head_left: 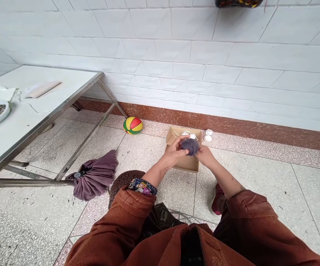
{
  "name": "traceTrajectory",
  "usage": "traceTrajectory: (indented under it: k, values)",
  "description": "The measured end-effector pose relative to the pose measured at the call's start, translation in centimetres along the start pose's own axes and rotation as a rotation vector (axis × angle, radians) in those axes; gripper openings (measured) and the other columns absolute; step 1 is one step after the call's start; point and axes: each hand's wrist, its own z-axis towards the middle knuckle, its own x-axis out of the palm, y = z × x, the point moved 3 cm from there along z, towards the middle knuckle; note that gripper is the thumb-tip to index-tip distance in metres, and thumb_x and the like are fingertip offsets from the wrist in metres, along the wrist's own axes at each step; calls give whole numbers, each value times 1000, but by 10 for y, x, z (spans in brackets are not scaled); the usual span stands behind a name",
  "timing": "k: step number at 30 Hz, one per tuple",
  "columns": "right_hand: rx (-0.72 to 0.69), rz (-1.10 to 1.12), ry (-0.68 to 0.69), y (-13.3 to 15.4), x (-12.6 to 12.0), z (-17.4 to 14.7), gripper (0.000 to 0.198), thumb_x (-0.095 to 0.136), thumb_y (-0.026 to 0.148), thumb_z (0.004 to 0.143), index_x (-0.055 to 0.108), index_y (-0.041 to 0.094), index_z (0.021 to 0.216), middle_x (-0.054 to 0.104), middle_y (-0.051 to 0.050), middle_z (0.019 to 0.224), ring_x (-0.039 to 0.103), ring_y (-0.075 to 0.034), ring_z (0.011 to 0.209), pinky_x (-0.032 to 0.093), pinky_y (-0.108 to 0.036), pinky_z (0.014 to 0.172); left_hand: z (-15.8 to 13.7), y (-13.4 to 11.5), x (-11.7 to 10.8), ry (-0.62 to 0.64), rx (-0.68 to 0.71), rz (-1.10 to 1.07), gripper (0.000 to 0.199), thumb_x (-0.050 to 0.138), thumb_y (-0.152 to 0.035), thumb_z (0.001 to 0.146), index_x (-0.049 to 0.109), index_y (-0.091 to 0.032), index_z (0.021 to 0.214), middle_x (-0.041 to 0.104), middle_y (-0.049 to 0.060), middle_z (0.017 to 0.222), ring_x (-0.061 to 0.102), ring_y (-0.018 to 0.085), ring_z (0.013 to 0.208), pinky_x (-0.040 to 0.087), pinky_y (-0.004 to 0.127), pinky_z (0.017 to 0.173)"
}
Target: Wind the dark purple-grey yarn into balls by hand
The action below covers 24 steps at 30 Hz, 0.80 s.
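A dark purple-grey ball of yarn point(189, 146) is held up over an open cardboard box point(186, 164) on the floor. My left hand point(173, 152) grips the ball from the left, its thumb in front and its fingers over the top. Against the ball's right side, my right hand point(205, 157) is closed, with its fingertips mostly hidden behind the yarn. White balls of yarn point(192, 136) with a loose pale strand lie at the far end of the box, partly covered by my hands. Two small white balls point(208, 135) sit on the floor just right of the box.
On the left stands a white-topped metal-framed table point(73, 79) bearing a plate point(6, 112) of dried brown pieces. A colourful ball point(132, 125) rests near the table leg. Purple gathered cloth point(96, 175) lies at the table's foot. A tiled wall point(187, 51) rises behind the box.
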Motion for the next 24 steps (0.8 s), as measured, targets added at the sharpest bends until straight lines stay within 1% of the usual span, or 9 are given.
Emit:
traceTrajectory:
  k: [2,5,8,10,13,17,20,22,24]
  values:
    - [-38,-94,64,0,10,-8,17,59,36,87,68,22,81,69,-2,79,61,-21,78,47,-33,75,6,4,-8,-154,-6,30,51,78,-28,68,62,-20,116,65,6,114,59,21,106,45,35,97]
    - [-196,-158,239,14,18,-21,24,55,37,93,66,22,78,67,-1,76,59,-18,73,45,-31,73,12,11,-24,-377,-53,202,45,76,-27,67,62,-18,109,65,5,104,60,19,95,47,36,91]
    - [-267,-104,333,34,12,-30,25,58,41,94,67,23,79,64,0,74,56,-16,69,44,-30,71,11,12,-32,-461,-44,402,44,77,-24,64,64,-18,105,65,6,105,60,20,95,46,38,93]
    - [-247,-10,287,44,1,-30,26,60,45,93,69,23,83,66,-1,78,57,-17,72,45,-30,71,10,13,-31,-402,-47,446,44,77,-24,64,65,-18,106,66,7,107,60,21,98,46,38,95]
    - [-187,144,135,45,-18,-24,29,64,51,91,70,23,86,62,-1,75,53,-16,68,43,-30,65,7,16,-23,-242,-87,425,51,77,-25,66,63,-19,115,65,7,109,60,21,97,46,38,95]
    - [-99,226,-46,27,-32,-10,30,64,53,89,67,24,86,47,4,62,41,-14,56,36,-28,56,1,18,-11,-18,-129,372,75,78,-22,67,52,-24,137,64,4,108,61,19,94,45,39,96]
    - [-46,164,-118,10,-28,-2,27,62,49,89,64,23,81,49,3,64,44,-15,60,38,-29,60,-5,12,0,171,-98,233,79,78,-24,70,50,-27,144,65,5,112,60,22,106,43,40,101]
    - [-20,110,-108,2,-17,0,25,61,46,87,63,22,77,58,1,70,52,-17,67,42,-30,66,-6,7,3,203,-51,113,73,78,-27,70,55,-27,140,64,8,125,58,25,119,41,41,105]
    - [-1,52,-65,-4,-4,-1,21,60,41,84,64,22,77,65,-2,77,57,-20,75,44,-32,71,-4,4,-1,122,-15,41,63,78,-29,70,62,-24,131,62,9,133,55,27,125,40,41,108]
